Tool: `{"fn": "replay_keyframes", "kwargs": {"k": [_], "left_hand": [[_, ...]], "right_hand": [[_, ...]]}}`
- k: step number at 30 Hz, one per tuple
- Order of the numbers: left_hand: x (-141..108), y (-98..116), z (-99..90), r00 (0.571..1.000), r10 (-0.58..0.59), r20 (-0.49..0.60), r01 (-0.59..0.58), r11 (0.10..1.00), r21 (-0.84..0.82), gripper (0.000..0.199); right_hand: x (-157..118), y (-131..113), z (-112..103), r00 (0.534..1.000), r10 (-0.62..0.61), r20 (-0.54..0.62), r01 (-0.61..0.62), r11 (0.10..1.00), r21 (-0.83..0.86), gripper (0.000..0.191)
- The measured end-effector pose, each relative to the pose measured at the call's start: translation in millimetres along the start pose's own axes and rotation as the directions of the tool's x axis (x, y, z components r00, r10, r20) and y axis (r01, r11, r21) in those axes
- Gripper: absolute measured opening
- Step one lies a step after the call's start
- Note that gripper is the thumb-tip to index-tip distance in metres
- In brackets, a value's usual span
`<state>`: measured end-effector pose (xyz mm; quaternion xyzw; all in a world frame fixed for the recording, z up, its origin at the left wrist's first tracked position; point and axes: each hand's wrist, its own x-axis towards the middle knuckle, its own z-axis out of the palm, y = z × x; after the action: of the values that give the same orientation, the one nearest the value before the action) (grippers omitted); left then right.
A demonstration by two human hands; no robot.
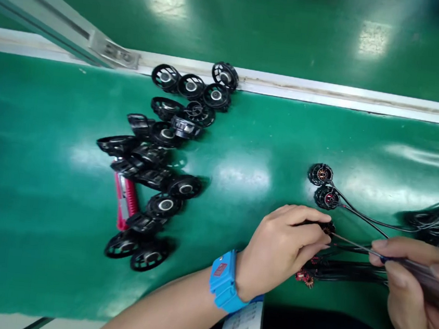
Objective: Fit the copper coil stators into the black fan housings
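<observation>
Left hand (284,237) pinching a dark round part (329,228) over the green bench (246,136), seemingly to steady it; right hand (417,295) clamped on a thin-shafted tool (360,247), tip at that part, probably gripped near the shaft for control. Relative to the dark round part: two wired units (328,198) just beyond, cable coil (438,227) off right, maybe to stay off the fingertips; black wheel-like rings (166,205) well left, likely kept apart from wired stuff

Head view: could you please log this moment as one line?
left hand: holding round part | right hand: holding thin-shafted tool, tip at part | nearby: two cabled parts
</observation>
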<state>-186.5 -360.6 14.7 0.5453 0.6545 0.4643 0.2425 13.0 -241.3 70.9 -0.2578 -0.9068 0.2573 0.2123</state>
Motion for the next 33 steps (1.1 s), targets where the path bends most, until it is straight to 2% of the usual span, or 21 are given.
{"fn": "replay_keyframes", "kwargs": {"k": [3, 7, 12, 16, 19, 23, 27, 28, 31, 33], "left_hand": [[-0.1, 0.9, -0.9, 1.0, 0.006, -0.013, -0.006, 1.0, 0.008, 0.015], [0.5, 2.7, -1.8, 1.0, -0.01, -0.015, 0.01, 1.0, 0.003, 0.015], [0.4, 3.5, -3.3, 1.0, -0.022, -0.017, 0.022, 1.0, -0.008, 0.013], [-0.1, 3.9, -3.1, 0.999, -0.04, -0.009, 0.04, 0.999, -0.014, 0.009], [0.1, 4.1, -1.0, 0.998, -0.057, -0.027, 0.056, 0.997, -0.054, 0.013], [0.0, 4.2, 1.4, 0.996, -0.077, -0.043, 0.074, 0.995, -0.074, 0.025], [-0.4, 4.5, 1.8, 0.996, -0.087, -0.031, 0.085, 0.995, -0.059, 0.024], [-0.6, 4.4, 1.9, 0.996, -0.089, -0.029, 0.087, 0.995, -0.057, 0.023], [-1.0, 3.5, 2.5, 0.996, -0.089, -0.031, 0.087, 0.995, -0.055, 0.022], [-1.2, 2.7, 2.8, 0.996, -0.087, -0.029, 0.085, 0.995, -0.053, 0.022]], "right_hand": [[3.8, -0.9, 1.5, 1.0, 0.025, 0.002, -0.025, 0.992, 0.123, 0.027], [0.7, -1.7, -0.1, 0.996, 0.079, 0.029, -0.082, 0.983, 0.164, 0.022], [-3.5, -4.7, 2.3, 0.993, 0.113, -0.014, -0.111, 0.985, 0.131, 0.045], [-1.2, -1.8, -0.2, 0.993, 0.062, 0.096, -0.071, 0.993, 0.099, 0.053], [2.2, -2.0, 1.0, 0.994, 0.023, 0.11, -0.034, 0.994, 0.103, 0.056], [8.9, -8.4, 6.4, 0.995, 0.028, 0.096, -0.039, 0.994, 0.107, 0.046], [18.6, -14.6, 8.7, 0.994, 0.005, 0.113, -0.013, 0.997, 0.072, 0.016], [20.6, -15.6, 8.6, 0.993, -0.005, 0.115, -0.003, 0.998, 0.068, 0.013], [24.7, -18.2, 8.2, 0.989, -0.041, 0.139, 0.032, 0.997, 0.071, 0.027], [26.7, -19.3, 8.1, 0.992, -0.016, 0.122, 0.008, 0.998, 0.063, 0.031]]}}
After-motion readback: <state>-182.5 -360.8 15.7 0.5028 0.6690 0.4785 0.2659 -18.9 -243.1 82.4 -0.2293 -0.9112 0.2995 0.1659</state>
